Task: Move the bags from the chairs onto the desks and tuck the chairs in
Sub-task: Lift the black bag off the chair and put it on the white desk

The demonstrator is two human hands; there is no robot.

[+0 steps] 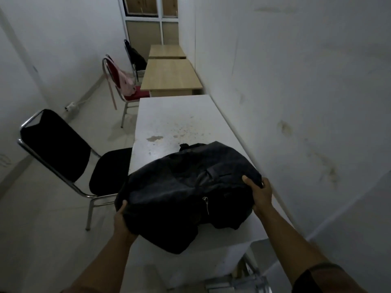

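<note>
A large black bag point(186, 191) lies on the near end of the white desk point(173, 123), its left part hanging over the desk's edge. My left hand point(122, 220) grips its lower left side and my right hand point(259, 193) grips its right end. A black chair point(63, 153) with a bare seat stands pulled out to the left of this desk. Farther back, a pink bag point(124, 78) rests on a red chair point(135, 94) beside a wooden desk point(169, 76). Behind it a dark bag point(137, 58) sits on another chair beside the far wooden desk point(167, 51).
The desks stand in a row against the white wall point(296, 81) on the right. A power strip point(70, 106) lies on the floor by the left wall. A window point(151, 20) closes the far end. Metal parts point(243, 280) show under the near desk.
</note>
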